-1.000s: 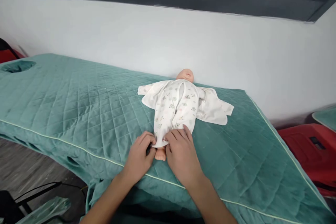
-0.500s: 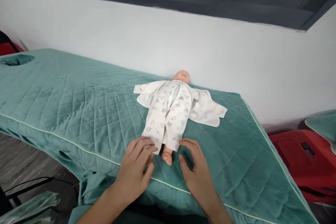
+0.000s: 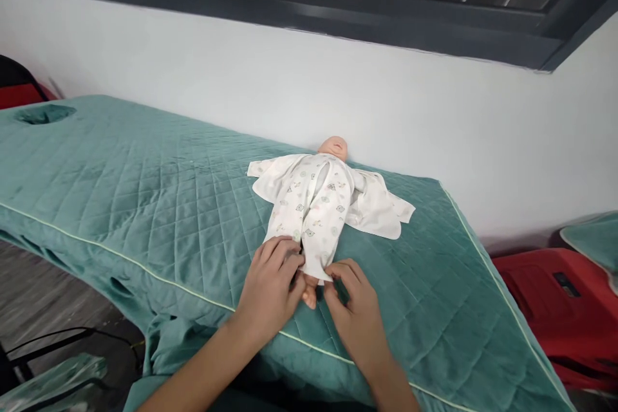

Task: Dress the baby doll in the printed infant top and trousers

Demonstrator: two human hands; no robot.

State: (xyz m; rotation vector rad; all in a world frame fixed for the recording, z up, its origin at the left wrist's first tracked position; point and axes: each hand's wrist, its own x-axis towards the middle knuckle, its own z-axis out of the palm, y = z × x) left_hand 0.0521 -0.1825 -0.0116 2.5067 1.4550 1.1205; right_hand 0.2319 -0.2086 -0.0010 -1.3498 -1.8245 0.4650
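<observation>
A baby doll (image 3: pixel 333 148) lies on its back, head toward the wall and feet toward me. White printed baby pants (image 3: pixel 318 219) cover its legs, and an open white baby shirt (image 3: pixel 376 209) spreads out at both sides. My right hand (image 3: pixel 355 309) pinches the cuff of the pant leg on the right between thumb and fingers. My left hand (image 3: pixel 275 283) is closed at the cuffs from the left, its fingertips on the cloth by the inner edge. One bare doll foot (image 3: pixel 309 296) shows between my hands; the other is hidden behind my left hand.
The doll rests on a bed with a green quilted cover (image 3: pixel 183 199), which has a face hole (image 3: pixel 46 114) at its far left. A white wall (image 3: pixel 193 64) and a dark window frame (image 3: pixel 386 29) stand behind. A red plastic chair (image 3: pixel 555 309) is at the right.
My left hand has moved right to the inner side of the cuffs. My right hand has closed on the right cuff, whose edge is now pulled outward. The view has tilted up slightly.
</observation>
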